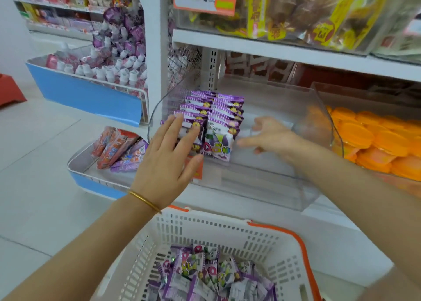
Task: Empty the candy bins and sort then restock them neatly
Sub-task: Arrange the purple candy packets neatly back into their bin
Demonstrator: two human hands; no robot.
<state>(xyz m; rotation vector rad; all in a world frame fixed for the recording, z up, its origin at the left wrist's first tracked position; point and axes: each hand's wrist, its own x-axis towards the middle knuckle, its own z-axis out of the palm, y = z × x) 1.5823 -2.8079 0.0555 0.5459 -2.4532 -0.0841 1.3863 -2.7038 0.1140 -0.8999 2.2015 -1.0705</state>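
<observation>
The purple candy packets (215,116) are standing upright in two tight rows, front to back, against the left wall of the clear bin (262,184) on the shelf. Packing them on edge is probably how more fit in with their faces showing. The left grip (168,164) is released: its fingers are lying straight and flat against the front of the left row, apparently bracing it so the packets are not tipping forward. The right grip (271,136) is reaching inside the bin just beside the right row. It is blurred, but its fingers are looking loosely spread with nothing in them, and the thumb is pointing toward the front packet, likely to square that row or steady it from the open side.

Most of the bin to the right is sitting unfilled. Below, the white basket (200,228) is holding a loose heap of the same packets (205,275), kept close under the bin so each handful is travelling only a short way. Restocking seems to be well short of done, with the heap waiting to go in
</observation>
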